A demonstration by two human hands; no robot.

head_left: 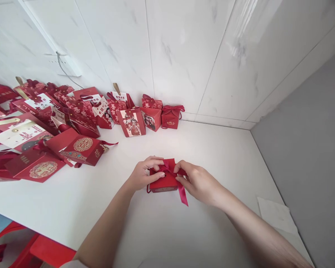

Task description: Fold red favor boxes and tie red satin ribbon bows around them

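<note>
Small red box sits on the white tabletop right in front, with both hands on it. The left hand is curled over the box's left top edge, fingers pinching the ribbon at the knot. The right hand is closed on the ribbon from the other side, with one tail hanging off the front. For a tidy bow I'd say keep the box flat on the tabletop, hold the knot centred over the lid, and pull both sides evenly so the loops match. Don't yank, since card boxes like this crush easily. A pile of other red boxes sits well apart along the wall.
</note>
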